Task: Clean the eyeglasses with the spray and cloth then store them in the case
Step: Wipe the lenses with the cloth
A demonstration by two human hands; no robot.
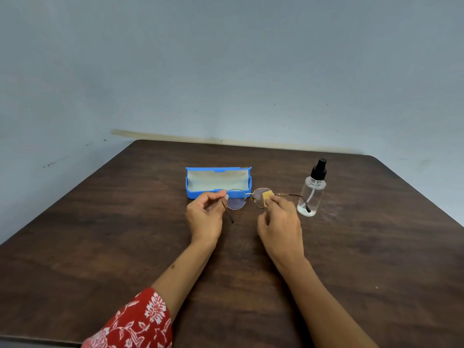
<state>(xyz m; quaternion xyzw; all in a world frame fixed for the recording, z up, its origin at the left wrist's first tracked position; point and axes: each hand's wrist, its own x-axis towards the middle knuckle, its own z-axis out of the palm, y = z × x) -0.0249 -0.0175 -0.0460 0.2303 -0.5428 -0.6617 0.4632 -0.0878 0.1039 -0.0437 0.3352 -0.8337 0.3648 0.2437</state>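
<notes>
Round thin-framed eyeglasses (236,202) are held just above the dark wooden table (100,234), temples unfolded. My left hand (204,217) pinches the frame at its left hinge. With my right hand (280,227) I press a small yellow cloth (267,197) against the right lens. The blue case (218,182) lies open right behind the glasses, its pale lining showing. A clear spray bottle (311,194) with a black pump top stands upright to the right, behind the right temple tip.
The table's far edge meets a grey-blue wall (226,71). The table's left and right edges angle outward toward me. A red patterned sleeve (135,322) covers my left upper arm near the bottom of the view.
</notes>
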